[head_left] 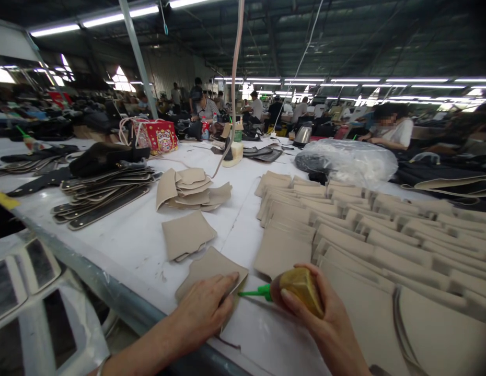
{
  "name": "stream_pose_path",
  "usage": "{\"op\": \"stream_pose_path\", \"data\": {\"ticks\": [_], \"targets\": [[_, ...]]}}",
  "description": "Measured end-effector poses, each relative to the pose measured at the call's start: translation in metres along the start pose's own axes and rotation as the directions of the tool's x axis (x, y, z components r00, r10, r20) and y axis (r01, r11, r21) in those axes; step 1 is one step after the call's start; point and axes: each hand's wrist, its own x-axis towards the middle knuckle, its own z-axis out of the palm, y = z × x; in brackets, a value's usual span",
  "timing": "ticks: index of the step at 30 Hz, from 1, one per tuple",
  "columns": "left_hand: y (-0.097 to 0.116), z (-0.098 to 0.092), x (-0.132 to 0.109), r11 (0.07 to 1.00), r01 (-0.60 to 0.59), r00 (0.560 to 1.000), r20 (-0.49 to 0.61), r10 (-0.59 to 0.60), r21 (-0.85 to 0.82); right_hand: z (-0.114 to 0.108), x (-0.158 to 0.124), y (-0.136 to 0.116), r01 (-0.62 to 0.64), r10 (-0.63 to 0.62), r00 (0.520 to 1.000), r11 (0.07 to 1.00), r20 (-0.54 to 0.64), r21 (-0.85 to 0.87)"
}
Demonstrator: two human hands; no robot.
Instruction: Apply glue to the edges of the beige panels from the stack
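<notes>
My left hand (206, 310) lies flat, fingers stretched out, pressing a tan leather piece (209, 267) onto the white table (129, 240). My right hand (325, 318) is wrapped round a yellow squeeze bottle (301, 287). Its green nozzle (253, 293) points left at the edge of that piece, just beside my left fingertips.
Rows of overlapped tan pieces (384, 235) cover the table's right side. More tan pieces (192, 190) and dark straps (102, 193) lie at left and centre. A hanging hose (235, 78), a jar (233, 151), a plastic bag (348, 159) and a red bag (157, 134) stand farther back. Other people work beyond.
</notes>
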Motion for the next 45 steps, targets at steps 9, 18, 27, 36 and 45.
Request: {"op": "stream_pose_path", "data": {"ticks": [9, 18, 27, 36, 45], "targets": [[-0.002, 0.002, -0.004, 1.000, -0.005, 1.000, -0.013, 0.005, -0.002, 0.000, -0.012, 0.002, -0.016, 0.016, 0.997, 1.000, 0.080, 0.005], [-0.003, 0.007, -0.006, 1.000, -0.006, 0.999, -0.036, 0.006, 0.002, -0.002, -0.015, 0.011, -0.021, 0.019, 0.994, 1.000, 0.109, 0.022], [-0.004, 0.009, -0.006, 1.000, -0.006, 0.999, -0.042, 0.006, -0.011, 0.000, -0.019, 0.011, -0.009, 0.005, 0.996, 0.999, 0.091, 0.048], [-0.003, 0.008, -0.006, 0.999, 0.006, 1.000, -0.024, -0.007, -0.031, 0.002, -0.019, 0.011, -0.030, 0.020, 0.992, 0.997, 0.128, 0.074], [-0.001, 0.007, -0.003, 0.999, 0.016, 1.000, -0.013, -0.017, -0.039, 0.001, -0.018, 0.016, 0.075, -0.074, 0.997, 0.997, 0.022, -0.029]]}}
